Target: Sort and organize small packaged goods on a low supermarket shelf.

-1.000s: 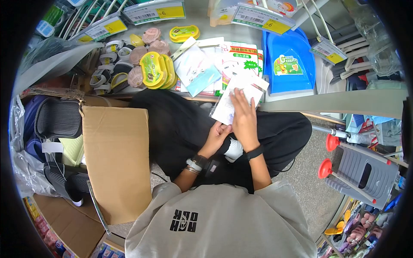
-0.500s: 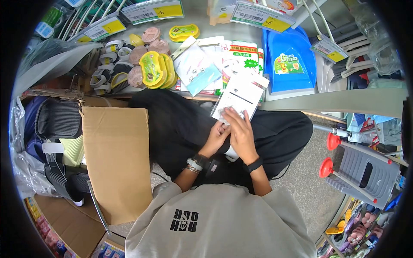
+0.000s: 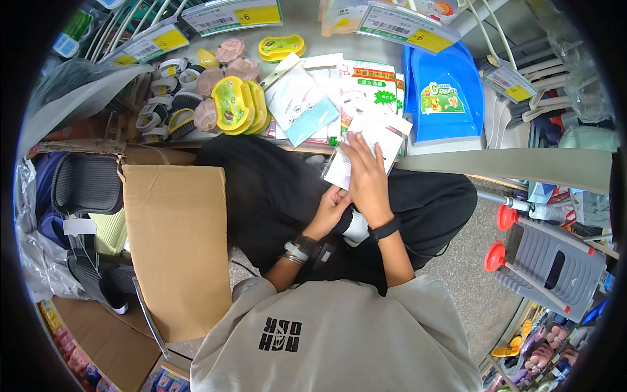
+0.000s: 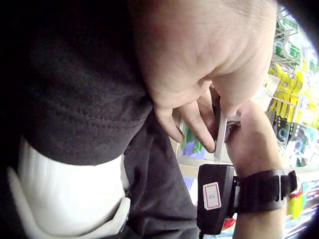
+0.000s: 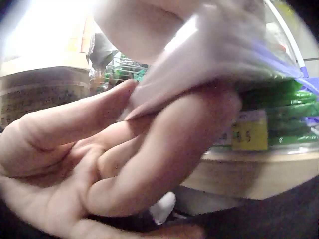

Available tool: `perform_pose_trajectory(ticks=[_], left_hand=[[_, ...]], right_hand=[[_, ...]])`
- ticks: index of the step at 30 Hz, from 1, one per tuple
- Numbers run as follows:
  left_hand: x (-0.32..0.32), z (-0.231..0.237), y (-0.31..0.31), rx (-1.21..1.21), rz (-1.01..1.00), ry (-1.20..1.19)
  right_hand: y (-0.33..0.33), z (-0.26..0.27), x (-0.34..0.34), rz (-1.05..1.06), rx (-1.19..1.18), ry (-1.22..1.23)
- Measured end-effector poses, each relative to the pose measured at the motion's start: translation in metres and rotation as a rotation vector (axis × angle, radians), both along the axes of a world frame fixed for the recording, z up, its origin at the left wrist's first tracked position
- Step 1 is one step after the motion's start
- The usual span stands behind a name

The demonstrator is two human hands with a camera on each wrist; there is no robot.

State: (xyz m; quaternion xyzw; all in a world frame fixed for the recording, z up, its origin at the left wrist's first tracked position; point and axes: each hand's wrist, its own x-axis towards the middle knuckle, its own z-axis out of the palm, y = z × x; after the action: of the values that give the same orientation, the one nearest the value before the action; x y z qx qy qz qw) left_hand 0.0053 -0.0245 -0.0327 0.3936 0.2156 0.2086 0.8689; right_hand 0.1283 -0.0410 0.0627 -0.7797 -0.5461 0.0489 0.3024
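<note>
A thin white packet (image 3: pixel 390 130) in a clear sleeve is held tilted over the lap. My left hand (image 3: pixel 328 214) pinches its near edge between thumb and fingers. Across the packet's face lies my right hand (image 3: pixel 369 183), fingers extended and covering much of the print. Edge-on in the left wrist view, the packet (image 4: pixel 220 138) shows as a narrow strip at the left hand (image 4: pixel 209 55). The right wrist view has the packet (image 5: pixel 184 67) blurred, between the left thumb and fingers (image 5: pixel 164 144). Its far end overlaps green-and-white packs (image 3: pixel 368 85) on the shelf.
Beside those packs lie clear-bagged items (image 3: pixel 304 104), yellow oval boxes (image 3: pixel 232 104) and several brushes (image 3: pixel 163 98). A blue dustpan (image 3: pixel 444 85) stands to their right. A cardboard flap (image 3: pixel 176 248) is on the left; red plungers (image 3: pixel 496 256) and a grey stool (image 3: pixel 548 261) are on the right.
My right hand slid down toward the near edge, uncovering a dark printed line, then moved back up over the face. My left hand has kept its pinch on the packet.
</note>
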Motion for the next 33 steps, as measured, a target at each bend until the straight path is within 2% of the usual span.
perform_pose_trajectory(ticks=[3, 6, 8, 10, 13, 16, 19, 25, 31, 33], left_hand=[[-0.007, -0.01, 0.003, 0.088, -0.09, 0.163], [-0.008, -0.015, 0.001, 0.213, -0.065, 0.14], [-0.003, -0.028, -0.01, 0.255, 0.083, 0.103], [-0.008, -0.005, -0.003, 0.237, 0.058, 0.174], [-0.006, -0.005, -0.001, 0.207, 0.04, 0.107], [-0.004, 0.008, 0.004, 0.052, -0.055, 0.078], [0.002, 0.014, 0.003, 0.017, -0.031, -0.006], [0.0, 0.013, 0.004, 0.068, -0.036, 0.028], [-0.003, 0.0, 0.001, 0.038, -0.029, 0.01], [-0.006, -0.007, 0.001, 0.081, -0.04, 0.079]], right_hand=[[-0.01, -0.002, -0.019, 0.029, -0.026, 0.054], [-0.023, -0.001, -0.037, 0.087, -0.043, 0.119], [-0.031, -0.002, -0.044, 0.131, -0.067, 0.119], [-0.033, 0.0, -0.045, 0.157, -0.066, 0.116], [-0.033, 0.007, -0.032, 0.159, 0.022, 0.214], [-0.025, 0.013, -0.01, 0.087, 0.105, 0.202], [-0.01, 0.016, 0.014, 0.023, 0.139, 0.133], [0.008, 0.006, 0.026, -0.024, 0.054, -0.009], [-0.008, 0.001, -0.002, 0.026, -0.036, 0.012], [-0.014, 0.0, -0.013, 0.05, -0.05, 0.039]])
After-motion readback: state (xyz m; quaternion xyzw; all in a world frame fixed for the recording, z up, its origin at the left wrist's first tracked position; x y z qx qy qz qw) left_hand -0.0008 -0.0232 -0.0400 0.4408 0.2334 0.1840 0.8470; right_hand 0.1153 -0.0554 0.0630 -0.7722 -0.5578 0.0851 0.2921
